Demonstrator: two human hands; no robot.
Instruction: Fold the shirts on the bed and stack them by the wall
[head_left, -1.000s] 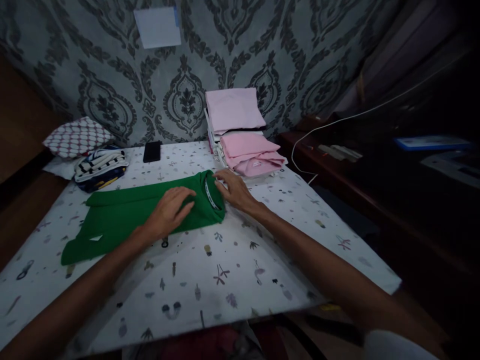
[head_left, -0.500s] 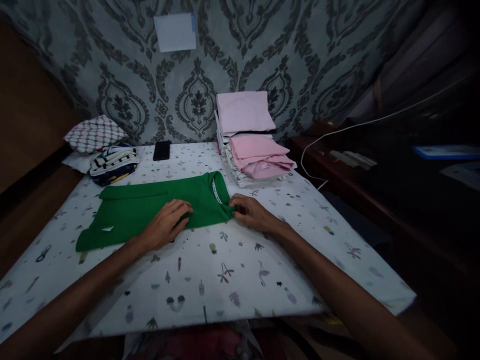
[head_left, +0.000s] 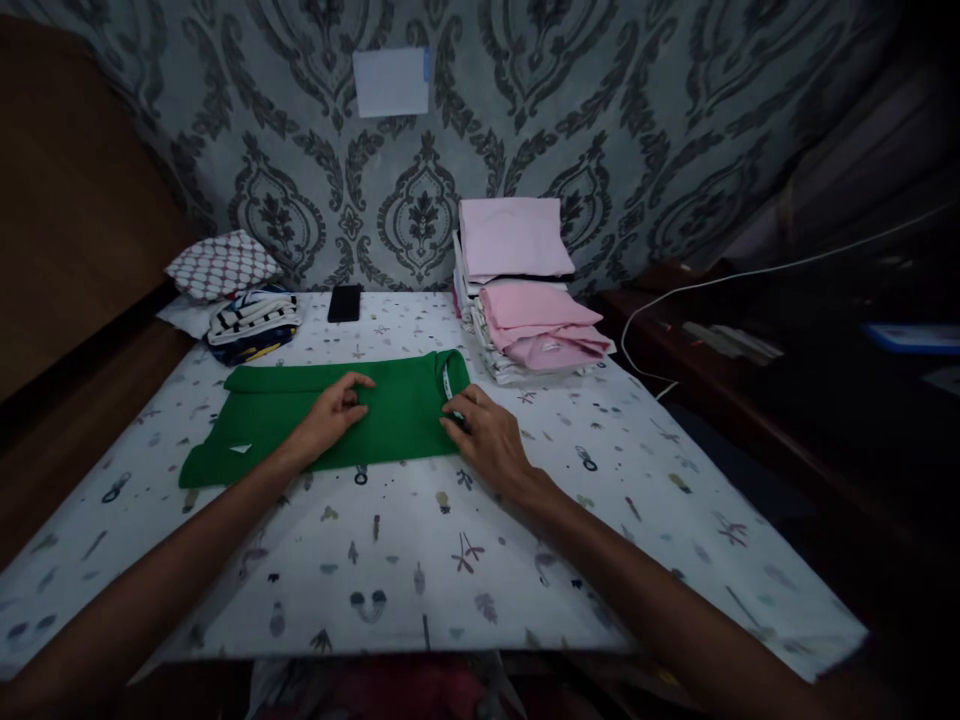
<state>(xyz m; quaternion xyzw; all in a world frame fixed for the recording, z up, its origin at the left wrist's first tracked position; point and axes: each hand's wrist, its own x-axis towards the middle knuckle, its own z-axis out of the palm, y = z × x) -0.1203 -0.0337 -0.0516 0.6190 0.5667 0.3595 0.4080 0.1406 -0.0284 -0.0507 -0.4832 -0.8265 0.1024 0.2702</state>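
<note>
A green garment point(head_left: 397, 410), seemingly a folded shirt, lies flat on the table with its long side running left to right. Its collar, with a white printed neck tape, is at the right end; a small white mark shows near the lower left. My left hand point(head_left: 334, 415) rests over the middle of the cloth, thumb and index finger apart, holding nothing. At the collar end is my right hand point(head_left: 486, 432), its fingertips touching the fabric with a small gap between thumb and index finger. The palm hides part of the garment's right edge.
A white patterned cloth point(head_left: 405, 560) covers the table. Folded pink and white clothes point(head_left: 547, 320) are stacked at the back right. Several patterned clothes point(head_left: 251, 318) are piled at the back left. A black phone point(head_left: 344, 303) lies near the wall; a white cable point(head_left: 705, 283) hangs at the right.
My right hand has shifted inward onto the collar end and loosened its pinch on the edge. My left hand's thumb and index finger have spread. The view has turned slightly left.
</note>
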